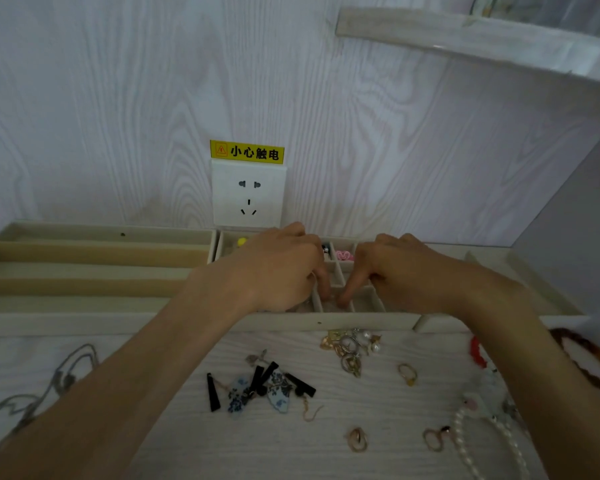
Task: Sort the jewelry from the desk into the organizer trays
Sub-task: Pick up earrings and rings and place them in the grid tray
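Note:
My left hand (pixel 278 268) and my right hand (pixel 402 271) are side by side over the beige grid organizer tray (pixel 361 321). Their fingertips dip together into one front compartment, where something pale lies; whether either hand pinches it is hidden. Further back, the tray's cells hold a yellow piece (pixel 242 241), a dark piece (pixel 325 249) and a pink piece (pixel 344 255). On the desk lie black-bar and blue-patterned earrings (pixel 257 386), a cluster of gold rings and pearl earrings (pixel 352 348), single gold rings (pixel 407 374), a pearl necklace (pixel 471 445), a brown bracelet (pixel 582 358) and a grey chain (pixel 49 386).
A long-slot tray (pixel 84 271) stands left of the grid tray, and another tray's edge (pixel 534 282) shows on the right. A wall socket (pixel 248 194) with a yellow warning label sits behind the trays. A shelf (pixel 465 36) juts out at the upper right.

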Tool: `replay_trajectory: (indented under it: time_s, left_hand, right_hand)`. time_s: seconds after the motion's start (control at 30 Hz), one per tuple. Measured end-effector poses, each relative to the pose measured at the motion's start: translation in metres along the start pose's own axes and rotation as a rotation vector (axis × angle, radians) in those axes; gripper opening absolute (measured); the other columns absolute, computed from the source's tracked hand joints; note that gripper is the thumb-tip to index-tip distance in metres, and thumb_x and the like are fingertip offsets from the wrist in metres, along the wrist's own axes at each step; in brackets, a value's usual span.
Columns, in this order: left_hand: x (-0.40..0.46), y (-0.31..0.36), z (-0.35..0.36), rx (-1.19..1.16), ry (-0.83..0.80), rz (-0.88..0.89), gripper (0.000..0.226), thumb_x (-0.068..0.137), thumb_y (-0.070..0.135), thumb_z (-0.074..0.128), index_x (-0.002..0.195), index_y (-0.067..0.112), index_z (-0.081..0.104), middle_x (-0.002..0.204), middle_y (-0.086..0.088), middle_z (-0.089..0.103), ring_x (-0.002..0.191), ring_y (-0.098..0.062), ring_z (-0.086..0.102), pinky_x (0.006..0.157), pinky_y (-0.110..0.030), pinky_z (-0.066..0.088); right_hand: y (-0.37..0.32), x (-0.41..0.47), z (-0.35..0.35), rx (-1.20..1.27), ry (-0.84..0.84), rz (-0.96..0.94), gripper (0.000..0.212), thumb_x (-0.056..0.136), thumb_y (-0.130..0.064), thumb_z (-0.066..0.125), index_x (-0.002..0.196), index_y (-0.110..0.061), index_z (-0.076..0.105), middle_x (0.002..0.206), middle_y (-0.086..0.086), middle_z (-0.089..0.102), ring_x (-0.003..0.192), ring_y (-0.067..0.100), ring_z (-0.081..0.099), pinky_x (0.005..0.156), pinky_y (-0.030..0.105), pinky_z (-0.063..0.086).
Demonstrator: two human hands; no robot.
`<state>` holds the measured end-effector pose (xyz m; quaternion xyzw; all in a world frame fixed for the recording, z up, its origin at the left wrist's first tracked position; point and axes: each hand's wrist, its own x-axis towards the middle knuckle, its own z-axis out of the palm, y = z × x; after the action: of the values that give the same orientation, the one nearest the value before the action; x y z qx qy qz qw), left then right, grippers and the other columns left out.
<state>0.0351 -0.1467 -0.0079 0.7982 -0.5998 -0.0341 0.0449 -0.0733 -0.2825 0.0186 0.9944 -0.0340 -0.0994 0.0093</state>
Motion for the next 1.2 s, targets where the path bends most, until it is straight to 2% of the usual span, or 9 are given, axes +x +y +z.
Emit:
replay_trajectory:
  time_s: [0.1,0.2,0.33,0.53,0.63,0.73,0.87,1.0,1.2]
  left_hand:
    - [-0.001,0.001,-0.004,-0.038,0.077,0.011,0.036,0.093,0.015,0.043,0.095,0.036,0.071,0.119,0.010,0.052,0.104,-0.010,0.037,0.082,-0.026,0.032]
    - [-0.002,0.001,-0.004,-0.030,0.059,0.012,0.034,0.094,0.018,0.041,0.091,0.036,0.071,0.117,0.011,0.052,0.100,-0.008,0.035,0.084,-0.027,0.033]
    - [-0.002,0.005,0.000,-0.008,0.000,0.023,0.034,0.095,0.022,0.039,0.094,0.037,0.070,0.120,0.009,0.050,0.103,-0.010,0.036,0.089,-0.031,0.036]
    - [-0.001,0.005,0.001,-0.018,-0.029,0.046,0.035,0.095,0.022,0.039,0.100,0.040,0.069,0.122,0.012,0.049,0.103,-0.009,0.034,0.091,-0.030,0.034]
    - [0.000,0.004,0.000,-0.063,-0.009,0.043,0.036,0.094,0.020,0.040,0.097,0.039,0.070,0.119,0.013,0.050,0.102,-0.008,0.035,0.088,-0.028,0.033]
    - [0.000,-0.001,-0.004,-0.126,0.053,0.012,0.035,0.094,0.019,0.041,0.092,0.037,0.071,0.116,0.014,0.051,0.096,-0.005,0.033,0.084,-0.027,0.032]
    - [-0.001,-0.007,-0.003,-0.100,0.049,-0.017,0.035,0.096,0.021,0.040,0.096,0.040,0.070,0.119,0.012,0.051,0.102,-0.008,0.036,0.090,-0.031,0.036]
    - [0.001,-0.007,0.001,-0.078,0.009,-0.028,0.035,0.097,0.023,0.039,0.098,0.040,0.069,0.122,0.012,0.050,0.106,-0.009,0.037,0.087,-0.030,0.034]
    - [0.000,-0.009,0.001,-0.130,0.006,-0.034,0.034,0.097,0.022,0.040,0.096,0.040,0.070,0.119,0.011,0.052,0.103,-0.008,0.036,0.088,-0.029,0.035]
  right_hand:
    - [0.001,-0.004,-0.006,0.012,0.053,0.021,0.054,0.093,-0.005,0.035,0.100,-0.050,0.066,0.089,-0.009,0.049,0.086,0.009,0.036,0.074,0.022,0.019]
    - [0.003,-0.007,-0.007,0.000,0.090,0.030,0.056,0.091,-0.003,0.035,0.096,-0.049,0.066,0.093,-0.005,0.050,0.084,0.010,0.036,0.072,0.022,0.018]
    - [-0.003,-0.003,-0.001,-0.037,0.069,0.033,0.053,0.092,-0.006,0.036,0.100,-0.049,0.066,0.079,-0.015,0.036,0.082,0.008,0.030,0.071,0.024,0.014]
    - [-0.009,-0.001,0.005,-0.114,0.036,0.004,0.042,0.088,-0.012,0.045,0.105,-0.044,0.065,0.075,-0.017,0.028,0.085,0.009,0.028,0.078,0.026,0.018]
    - [-0.006,-0.001,0.001,-0.082,0.017,0.016,0.041,0.091,-0.014,0.044,0.104,-0.047,0.064,0.086,-0.015,0.040,0.086,0.008,0.029,0.076,0.024,0.017]
    - [0.001,-0.004,-0.004,-0.052,0.065,0.054,0.051,0.091,-0.005,0.039,0.103,-0.048,0.064,0.096,-0.008,0.049,0.084,0.008,0.033,0.073,0.024,0.016]
    - [0.000,-0.003,-0.003,-0.025,0.058,0.043,0.059,0.090,-0.001,0.035,0.109,-0.051,0.060,0.093,-0.009,0.048,0.086,0.009,0.036,0.076,0.024,0.019]
    - [-0.002,0.001,0.001,-0.037,0.021,0.016,0.060,0.088,0.000,0.036,0.110,-0.049,0.060,0.078,-0.013,0.038,0.085,0.010,0.034,0.077,0.025,0.020]
    - [0.009,-0.005,-0.005,0.047,0.034,0.032,0.053,0.092,-0.002,0.036,0.105,-0.045,0.065,0.083,-0.016,0.044,0.086,0.008,0.039,0.080,0.024,0.025]
